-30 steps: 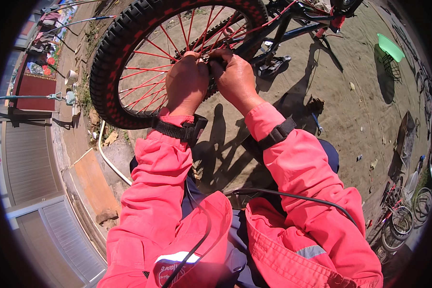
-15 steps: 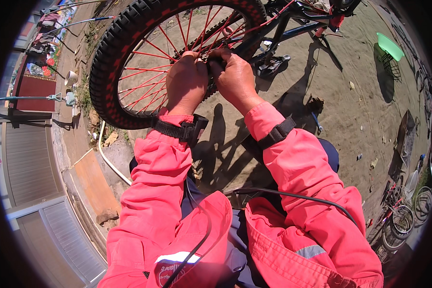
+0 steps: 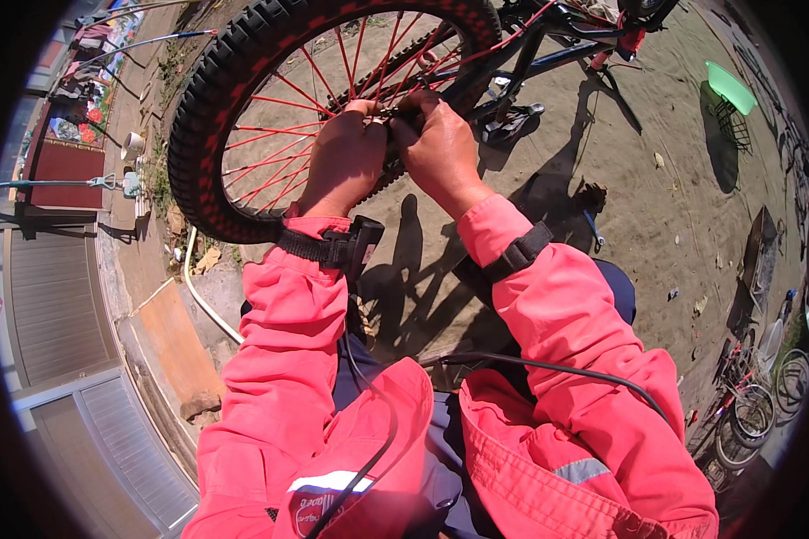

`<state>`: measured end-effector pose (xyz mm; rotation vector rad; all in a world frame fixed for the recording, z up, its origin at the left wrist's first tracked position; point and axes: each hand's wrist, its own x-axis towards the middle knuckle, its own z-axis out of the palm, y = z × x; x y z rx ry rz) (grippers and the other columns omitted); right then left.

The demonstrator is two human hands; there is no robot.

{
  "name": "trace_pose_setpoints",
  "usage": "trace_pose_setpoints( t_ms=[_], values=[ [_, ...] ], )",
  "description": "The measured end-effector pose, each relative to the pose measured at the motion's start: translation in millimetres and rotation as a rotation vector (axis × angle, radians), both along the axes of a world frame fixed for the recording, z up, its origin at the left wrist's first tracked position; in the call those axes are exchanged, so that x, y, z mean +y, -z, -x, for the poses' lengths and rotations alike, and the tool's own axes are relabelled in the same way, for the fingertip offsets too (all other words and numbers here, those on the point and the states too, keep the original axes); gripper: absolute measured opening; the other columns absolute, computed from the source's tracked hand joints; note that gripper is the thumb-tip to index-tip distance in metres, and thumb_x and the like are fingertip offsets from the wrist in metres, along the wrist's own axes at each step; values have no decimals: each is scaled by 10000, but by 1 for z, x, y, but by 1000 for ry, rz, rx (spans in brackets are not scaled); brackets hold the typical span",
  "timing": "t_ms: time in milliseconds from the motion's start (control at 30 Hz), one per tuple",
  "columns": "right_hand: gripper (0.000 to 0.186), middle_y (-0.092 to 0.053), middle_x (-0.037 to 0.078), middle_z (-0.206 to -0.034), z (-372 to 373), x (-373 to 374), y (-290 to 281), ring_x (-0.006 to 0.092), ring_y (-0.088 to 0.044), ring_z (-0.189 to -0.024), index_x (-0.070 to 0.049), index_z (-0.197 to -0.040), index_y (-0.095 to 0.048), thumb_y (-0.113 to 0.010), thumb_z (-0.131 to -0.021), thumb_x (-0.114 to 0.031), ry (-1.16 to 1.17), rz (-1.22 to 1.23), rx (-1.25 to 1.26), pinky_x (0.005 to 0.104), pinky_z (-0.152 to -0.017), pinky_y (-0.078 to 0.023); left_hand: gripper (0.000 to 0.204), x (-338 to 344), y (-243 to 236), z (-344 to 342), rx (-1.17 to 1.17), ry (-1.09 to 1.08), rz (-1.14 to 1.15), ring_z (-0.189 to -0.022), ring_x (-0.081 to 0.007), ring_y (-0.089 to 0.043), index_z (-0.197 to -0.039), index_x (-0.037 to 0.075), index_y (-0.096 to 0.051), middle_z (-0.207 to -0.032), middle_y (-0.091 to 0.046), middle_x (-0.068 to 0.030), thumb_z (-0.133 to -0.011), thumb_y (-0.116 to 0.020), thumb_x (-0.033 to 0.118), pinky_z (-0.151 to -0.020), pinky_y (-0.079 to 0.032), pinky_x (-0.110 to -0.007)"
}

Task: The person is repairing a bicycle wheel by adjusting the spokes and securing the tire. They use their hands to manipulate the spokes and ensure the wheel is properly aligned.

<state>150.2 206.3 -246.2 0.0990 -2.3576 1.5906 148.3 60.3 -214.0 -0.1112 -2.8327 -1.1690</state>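
Observation:
A bicycle wheel with a knobby black and red tyre (image 3: 198, 117) and red spokes (image 3: 283, 130) fills the upper middle, joined to a dark bicycle frame (image 3: 512, 65). My left hand (image 3: 343, 162) is at the wheel's hub, thumb and fingers pinched together. Right beside it, my right hand (image 3: 442, 151) is closed too, its fingertips curled in at the hub near the frame's end. The fingers hide whatever small part lies between them. A dark pedal (image 3: 512, 124) hangs to the right of my right hand.
A blue and silver wrench (image 3: 593, 229) lies on the dirt ground to the right. Farther off stands a green basin (image 3: 730, 87) on a dark wire basket. Several bicycles (image 3: 751, 413) are at the far right. A pale hose (image 3: 202, 301) runs along the left.
My left wrist and forearm have shifted slightly left and the hand has tilted, its fingers staying at the hub. My right hand has hardly moved. The wheel sits almost the same.

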Motion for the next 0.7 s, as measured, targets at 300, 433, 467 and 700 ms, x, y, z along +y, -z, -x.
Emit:
trace_pose_setpoints(
  t_ms=[300, 433, 467, 700],
  values=[
    [238, -736, 174, -872, 0, 1, -5, 397, -715, -851, -76, -969, -707, -729, -899, -303, -65, -87, -60, 492, -721, -557, 333, 0, -14, -7, -143, 9, -159, -596, -63, -549, -1265, 17, -648, -757, -650, -3, -1016, -558, 219, -540, -425, -249],
    [240, -729, 175, -853, 3, 1, -2, 405, -712, -839, -93, -918, -689, -720, -902, -331, -54, -180, -51, 508, -701, -555, 342, 3, -25, -13, -247, -37, -265, -586, -66, -543, -1283, 29, -649, -737, -638, 4, -1018, -552, 223, -531, -420, -248],
    [239, -727, 176, -845, 4, -1, -2, 408, -711, -830, -94, -909, -685, -721, -901, -331, -46, -207, -27, 510, -695, -554, 346, 3, -27, -12, -253, -29, -299, -585, -66, -543, -1288, 30, -649, -732, -634, 5, -1017, -553, 223, -531, -423, -248],
    [232, -715, 186, -813, 6, -5, -1, 421, -704, -781, -93, -897, -685, -719, -892, -323, -21, -227, 29, 515, -660, -547, 363, -3, -14, -12, -40, 21, -92, -678, -143, -659, -1291, 7, -650, -806, -707, -79, -1019, -553, 225, -626, -509, -311]
  ],
)
